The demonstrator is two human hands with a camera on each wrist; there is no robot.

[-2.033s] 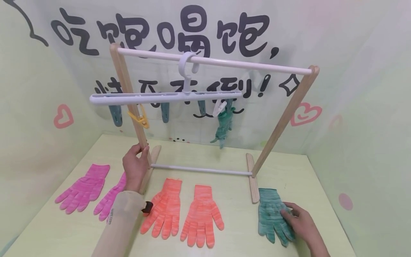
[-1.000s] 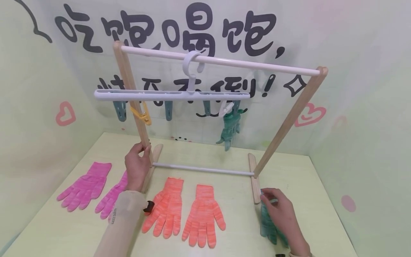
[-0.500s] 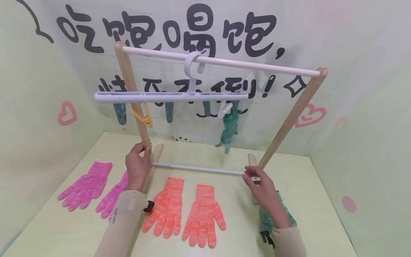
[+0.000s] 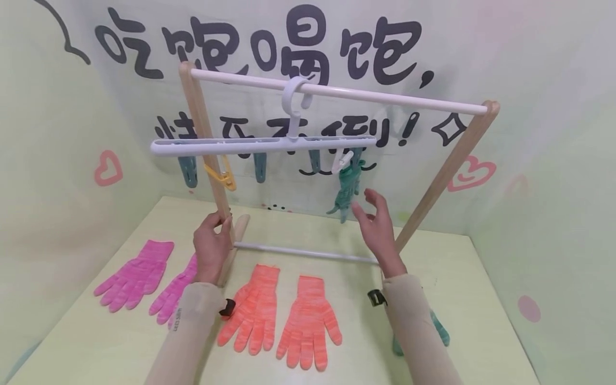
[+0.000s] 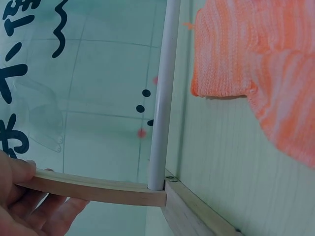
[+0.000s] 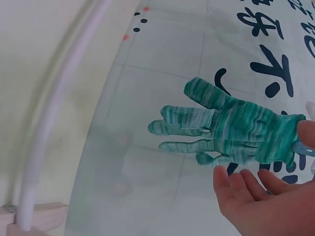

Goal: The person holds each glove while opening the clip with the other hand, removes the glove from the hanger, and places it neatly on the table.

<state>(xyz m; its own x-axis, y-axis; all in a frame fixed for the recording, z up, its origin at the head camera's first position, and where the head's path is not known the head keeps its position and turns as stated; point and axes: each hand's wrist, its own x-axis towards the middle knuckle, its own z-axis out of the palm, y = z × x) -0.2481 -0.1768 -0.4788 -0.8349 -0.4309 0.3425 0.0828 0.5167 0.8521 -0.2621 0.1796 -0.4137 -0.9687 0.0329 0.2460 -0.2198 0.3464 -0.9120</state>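
Note:
My left hand (image 4: pixel 210 250) grips the left wooden post (image 4: pixel 204 115) of a drying rack low down, thumb on one side and fingers on the other in the left wrist view. A white hanger (image 4: pixel 250 144) hangs from the rack's top rod. At its right end a teal clip (image 4: pixel 356 155) holds a green knitted glove (image 6: pixel 241 129), fingers downward. Just right of and below that glove, my right hand (image 4: pixel 377 227) is raised with fingers spread and nothing held. A second green glove (image 4: pixel 440 329) lies on the table, mostly hidden by my right sleeve.
Two orange gloves (image 4: pixel 310 321) lie at the front middle. Two pink gloves (image 4: pixel 139 278) lie at left, one partly behind my left arm. Along the hanger are more teal clips (image 4: pixel 189 171), a yellow clip (image 4: pixel 225 179) and a white clip (image 4: pixel 343 160). A low rod (image 4: pixel 298 252) joins the rack's feet.
My right hand has left the green glove on the table, moved up past the rack's right foot and reached the hanging glove. My left hand keeps its grip on the post.

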